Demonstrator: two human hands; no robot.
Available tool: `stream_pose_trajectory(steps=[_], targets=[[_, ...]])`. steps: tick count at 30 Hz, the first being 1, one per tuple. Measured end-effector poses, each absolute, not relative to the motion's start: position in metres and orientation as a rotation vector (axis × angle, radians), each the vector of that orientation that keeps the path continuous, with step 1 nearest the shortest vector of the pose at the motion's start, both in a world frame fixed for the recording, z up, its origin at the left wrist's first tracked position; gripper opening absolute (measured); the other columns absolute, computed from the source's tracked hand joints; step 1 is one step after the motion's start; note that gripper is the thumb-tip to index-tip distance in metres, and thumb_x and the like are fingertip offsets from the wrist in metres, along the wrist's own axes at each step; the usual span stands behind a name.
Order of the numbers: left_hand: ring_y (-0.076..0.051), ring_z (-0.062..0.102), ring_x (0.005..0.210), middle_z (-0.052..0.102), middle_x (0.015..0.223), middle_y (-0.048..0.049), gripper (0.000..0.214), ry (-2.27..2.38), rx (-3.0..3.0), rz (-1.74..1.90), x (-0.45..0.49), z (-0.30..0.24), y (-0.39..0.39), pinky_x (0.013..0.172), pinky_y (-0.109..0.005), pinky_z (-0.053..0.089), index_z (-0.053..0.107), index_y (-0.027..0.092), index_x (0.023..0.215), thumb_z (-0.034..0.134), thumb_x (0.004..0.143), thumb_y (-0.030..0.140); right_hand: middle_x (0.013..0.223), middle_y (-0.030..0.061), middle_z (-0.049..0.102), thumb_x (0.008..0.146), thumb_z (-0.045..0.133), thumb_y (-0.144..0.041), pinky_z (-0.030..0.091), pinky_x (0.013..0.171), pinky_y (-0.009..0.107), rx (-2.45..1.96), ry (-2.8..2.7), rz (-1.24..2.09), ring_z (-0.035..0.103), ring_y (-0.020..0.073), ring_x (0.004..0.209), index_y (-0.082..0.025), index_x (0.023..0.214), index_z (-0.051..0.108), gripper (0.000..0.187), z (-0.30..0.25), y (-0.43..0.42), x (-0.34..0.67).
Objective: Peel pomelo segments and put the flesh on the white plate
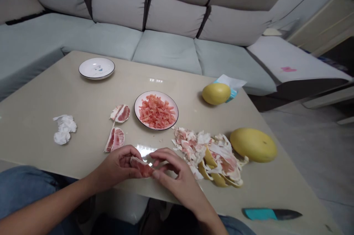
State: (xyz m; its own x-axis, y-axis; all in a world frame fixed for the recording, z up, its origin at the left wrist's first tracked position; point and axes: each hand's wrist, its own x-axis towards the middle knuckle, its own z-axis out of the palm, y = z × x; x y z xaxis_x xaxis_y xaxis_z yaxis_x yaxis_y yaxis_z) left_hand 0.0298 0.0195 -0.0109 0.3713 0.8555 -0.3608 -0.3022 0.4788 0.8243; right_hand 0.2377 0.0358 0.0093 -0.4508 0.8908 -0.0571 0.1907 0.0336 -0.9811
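Near the table's front edge, my left hand (123, 165) grips a red-fleshed pomelo segment (142, 168) between thumb and fingers, pale membrane along its upper edge. My right hand (174, 172) is curled at the segment's right end, its thumb touching it and the index fingertip close above. Beyond my hands stands a dark-rimmed plate (137, 117) heaped with loose red pomelo flesh (157, 111). Left of the plate lie pomelo pieces, one upper piece (121, 113) and one lower piece (115, 139). Pomelo peel and membrane scraps (210, 154) are piled right of my right hand.
Two whole yellow pomelos, a nearer one (253, 144) and a farther one (215, 93) beside a tissue pack (233, 89), are at the right. A teal-handled knife (272, 214) lies front right. Crumpled tissue (65, 130) and another plate (96, 68) are left. A sofa (168, 48) stands behind.
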Motion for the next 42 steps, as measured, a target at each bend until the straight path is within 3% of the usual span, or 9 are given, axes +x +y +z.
stream_pose_trajectory(steps=[3, 9, 18, 27, 32, 37, 42], targets=[[-0.014, 0.064, 0.07, 0.068, 0.073, 0.0003, 0.029, 0.899, 0.777, 0.83, 0.029, -0.01, 0.018, 0.066, -0.024, 0.047, 0.061, 0.017, 0.082, 0.083, 0.065, 0.021, 0.092, 0.0062, 0.066, 0.086, 0.062, -0.027, 0.051, 0.072, 0.027, -1.087, -1.744, 1.33, 0.063, 0.0163, 0.08, -0.022, 0.099, 0.072, 0.017, 0.01, 0.035, 0.238], [-0.015, 0.062, 0.075, 0.067, 0.078, -0.0008, 0.026, 0.921, 0.848, 0.782, 0.03, -0.012, 0.015, 0.069, -0.025, 0.046, 0.065, 0.018, 0.09, 0.08, 0.069, 0.023, 0.078, 0.0047, 0.067, 0.085, 0.06, -0.022, 0.049, 0.066, 0.026, -1.064, -1.876, 1.243, 0.063, 0.0158, 0.071, -0.022, 0.084, 0.073, 0.013, 0.013, 0.032, 0.235], [-0.017, 0.065, 0.085, 0.07, 0.086, -0.0018, 0.037, 0.859, 0.909, 0.757, 0.028, -0.014, 0.014, 0.08, -0.029, 0.047, 0.063, 0.024, 0.118, 0.069, 0.082, 0.023, 0.073, 0.0041, 0.066, 0.081, 0.059, -0.014, 0.047, 0.061, 0.025, -1.071, -1.903, 1.246, 0.06, 0.0149, 0.065, -0.02, 0.082, 0.073, 0.015, 0.011, 0.031, 0.235], [-0.019, 0.066, 0.085, 0.07, 0.087, -0.0029, 0.041, 0.806, 1.028, 0.722, 0.028, -0.01, 0.014, 0.083, -0.033, 0.048, 0.055, 0.025, 0.13, 0.059, 0.089, 0.026, 0.07, 0.0021, 0.062, 0.077, 0.056, -0.01, 0.042, 0.055, 0.022, -1.082, -1.923, 1.232, 0.055, 0.0128, 0.062, -0.019, 0.079, 0.071, 0.017, 0.009, 0.027, 0.232], [-0.019, 0.066, 0.085, 0.068, 0.093, -0.0045, 0.034, 0.871, 1.171, 0.722, 0.027, -0.01, 0.013, 0.08, -0.031, 0.048, 0.06, 0.024, 0.122, 0.061, 0.088, 0.025, 0.065, 0.0006, 0.06, 0.072, 0.057, -0.011, 0.039, 0.054, 0.022, -1.154, -1.748, 1.395, 0.051, 0.0115, 0.057, -0.018, 0.07, 0.07, 0.014, 0.006, 0.024, 0.227], [-0.02, 0.068, 0.083, 0.067, 0.093, -0.005, 0.016, 0.818, 1.275, 0.739, 0.027, -0.006, 0.013, 0.078, -0.031, 0.049, 0.062, 0.021, 0.103, 0.058, 0.09, 0.029, 0.05, -0.0044, 0.053, 0.065, 0.062, -0.02, 0.03, 0.044, 0.019, -1.278, -1.367, 1.766, 0.043, 0.0078, 0.045, -0.016, 0.064, 0.067, 0.006, -0.003, 0.027, 0.223], [-0.018, 0.062, 0.089, 0.063, 0.093, -0.0057, 0.012, 0.842, 1.481, 0.755, 0.024, -0.012, 0.014, 0.081, -0.031, 0.048, 0.062, 0.019, 0.094, 0.054, 0.092, 0.029, 0.047, -0.0035, 0.058, 0.062, 0.068, -0.025, 0.034, 0.046, 0.02, -1.2, -1.078, 1.98, 0.046, 0.0079, 0.042, -0.015, 0.062, 0.067, 0.009, -0.012, 0.027, 0.218]])
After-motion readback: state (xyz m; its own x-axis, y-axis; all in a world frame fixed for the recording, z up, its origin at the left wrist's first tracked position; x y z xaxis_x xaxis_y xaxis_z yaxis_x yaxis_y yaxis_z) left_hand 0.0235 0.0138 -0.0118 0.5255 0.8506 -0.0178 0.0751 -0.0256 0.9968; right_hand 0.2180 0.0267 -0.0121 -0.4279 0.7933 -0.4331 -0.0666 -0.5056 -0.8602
